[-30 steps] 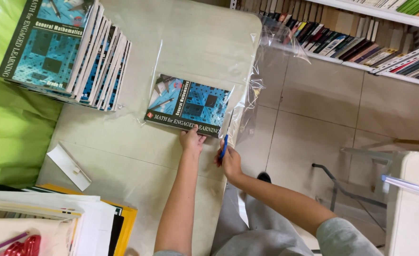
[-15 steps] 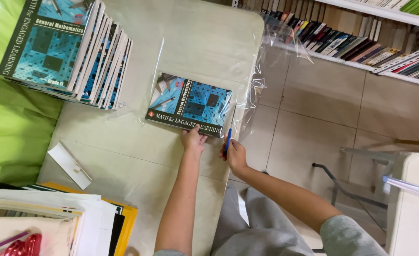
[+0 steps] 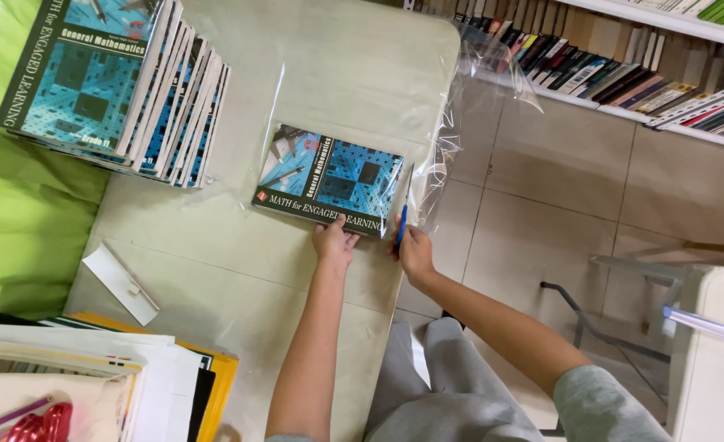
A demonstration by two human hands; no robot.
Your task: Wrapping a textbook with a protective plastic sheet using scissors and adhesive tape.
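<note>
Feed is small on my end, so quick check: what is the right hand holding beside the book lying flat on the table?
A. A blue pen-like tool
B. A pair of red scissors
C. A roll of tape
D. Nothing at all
A: the right hand grips a slim blue pen-like tool at the right edge of the blue-covered book, while the left hand presses on the book's near edge.
</note>
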